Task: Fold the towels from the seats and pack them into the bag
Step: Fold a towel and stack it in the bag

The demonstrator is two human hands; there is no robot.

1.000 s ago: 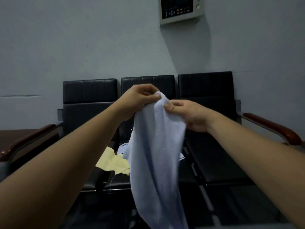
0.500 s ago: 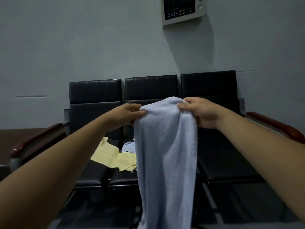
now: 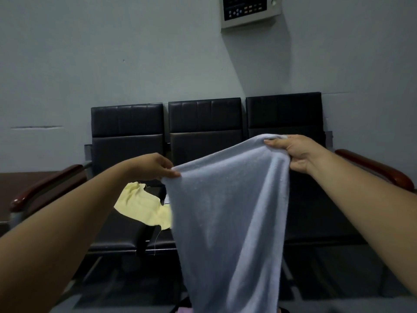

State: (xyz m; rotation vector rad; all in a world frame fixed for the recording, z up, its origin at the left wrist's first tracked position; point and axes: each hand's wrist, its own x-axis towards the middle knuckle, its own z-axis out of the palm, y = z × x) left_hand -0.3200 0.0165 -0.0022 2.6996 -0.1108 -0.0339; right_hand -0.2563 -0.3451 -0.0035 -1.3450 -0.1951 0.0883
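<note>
Fingers [image 3: 174,174] of the left hand [image 3: 151,167] pinch one top corner of the blue towel [image 3: 228,211] in front of the middle of the three seats [image 3: 204,119]. The right hand [image 3: 293,154] has its fingers curled over the other end of that top edge, in front of the right seat and higher up, so the edge slopes up from left to right. Both hands hold cloth firmly and neither is free. The towel is held in the air in front of the seats, clear of the cushions. Its long axis hangs straight down from the fingers, and its lower end runs out of view at the bottom. It is pulled fairly smooth near the left hand, but long creases run down under the right, where some cloth looks gathered. A yellow towel [image 3: 142,206] lies crumpled on the left seat, spilling toward the middle one and partly hidden behind the blue one. No bag can be seen. This looks like the spreading step before a first fold. The coming move probably turns on levelling the top edge, with the left hand rising or the right dropping. After that the two corners can be brought together across the width while the length hangs free. If the bunch under the right hand is not shaken out, the fold would likely come out crooked.
</note>
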